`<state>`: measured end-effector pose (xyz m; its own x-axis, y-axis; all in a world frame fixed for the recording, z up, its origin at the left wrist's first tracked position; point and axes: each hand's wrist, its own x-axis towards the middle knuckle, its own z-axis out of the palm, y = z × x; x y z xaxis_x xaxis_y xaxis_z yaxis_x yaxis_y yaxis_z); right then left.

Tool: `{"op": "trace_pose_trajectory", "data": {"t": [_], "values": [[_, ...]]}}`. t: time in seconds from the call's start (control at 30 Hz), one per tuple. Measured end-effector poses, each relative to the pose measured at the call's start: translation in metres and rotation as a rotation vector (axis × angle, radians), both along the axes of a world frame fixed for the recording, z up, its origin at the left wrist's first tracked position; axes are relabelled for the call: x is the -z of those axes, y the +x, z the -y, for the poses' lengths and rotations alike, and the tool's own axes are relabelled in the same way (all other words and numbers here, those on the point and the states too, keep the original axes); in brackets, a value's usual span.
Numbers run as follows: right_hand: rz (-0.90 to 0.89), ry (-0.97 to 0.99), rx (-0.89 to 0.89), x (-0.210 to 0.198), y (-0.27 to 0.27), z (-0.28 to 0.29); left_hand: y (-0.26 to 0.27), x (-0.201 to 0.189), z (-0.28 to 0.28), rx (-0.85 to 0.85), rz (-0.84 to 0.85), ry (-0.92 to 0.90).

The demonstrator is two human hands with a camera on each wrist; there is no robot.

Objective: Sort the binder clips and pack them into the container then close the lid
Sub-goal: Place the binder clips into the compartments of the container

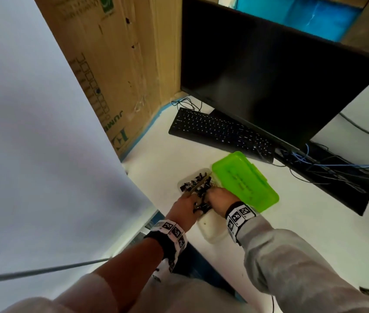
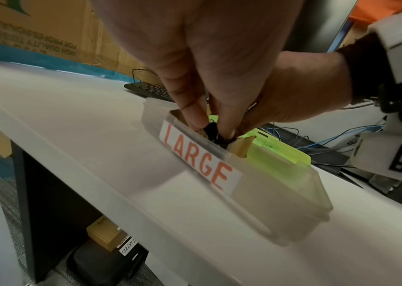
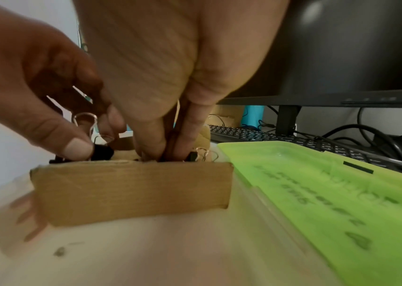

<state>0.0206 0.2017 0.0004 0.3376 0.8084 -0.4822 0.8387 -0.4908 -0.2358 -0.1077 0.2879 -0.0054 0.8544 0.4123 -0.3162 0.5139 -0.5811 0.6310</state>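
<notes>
The white counter (image 1: 291, 233) carries a clear box (image 2: 280, 203) near its front edge, and everything else is placed from that box. Its green lid (image 1: 244, 181) lies swung open flat on the far-right side, probably so both hands can reach straight down inside. A brown card divider (image 3: 131, 189) stands across the box, splitting it into compartments, and a label reading LARGE (image 2: 197, 160) on the outer wall marks one of them, which suits sorting by size. The near compartment looks bare; beyond the divider sits a heap of black clips (image 1: 196, 181) with wire handles. The left hand (image 1: 183, 210) dips in just past the divider, its thumb and fingers (image 3: 77, 147) pinching a black clip (image 3: 102, 152) by its body. The right hand (image 1: 220, 196), beside it, has its fingers (image 3: 151, 143) pressed together and pushed down among the clips; whether they hold one cannot be told. Sorting looks unfinished, with the lid yet to close.
</notes>
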Motion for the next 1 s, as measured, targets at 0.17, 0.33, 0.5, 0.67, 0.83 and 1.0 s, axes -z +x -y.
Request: {"op": "trace_pose_trajectory", "data": {"t": [0.17, 0.33, 0.5, 0.67, 0.83, 1.0], "values": [[-0.010, -0.025, 0.035, -0.0036, -0.0034, -0.0048, 0.0076, 0.0017, -0.0014, 0.016, -0.009, 0.032], [-0.044, 0.040, 0.103, -0.0012, 0.0000, -0.0030, 0.0098, 0.0017, -0.0009, 0.058, -0.064, 0.069], [-0.027, 0.051, 0.167, 0.0006, -0.0055, -0.0042, 0.0067, -0.0013, 0.0012, 0.055, -0.057, 0.226], [-0.051, 0.079, 0.198, 0.0038, -0.0050, -0.0021, 0.0036, -0.0018, 0.0005, 0.104, -0.096, 0.266], [-0.087, 0.093, 0.209, 0.0031, -0.0060, -0.0013, 0.0048, -0.0050, -0.0009, 0.082, -0.146, 0.244], [-0.088, 0.091, 0.180, -0.0030, -0.0065, 0.0015, 0.0073, -0.0035, 0.0001, 0.018, -0.131, 0.217]]}}
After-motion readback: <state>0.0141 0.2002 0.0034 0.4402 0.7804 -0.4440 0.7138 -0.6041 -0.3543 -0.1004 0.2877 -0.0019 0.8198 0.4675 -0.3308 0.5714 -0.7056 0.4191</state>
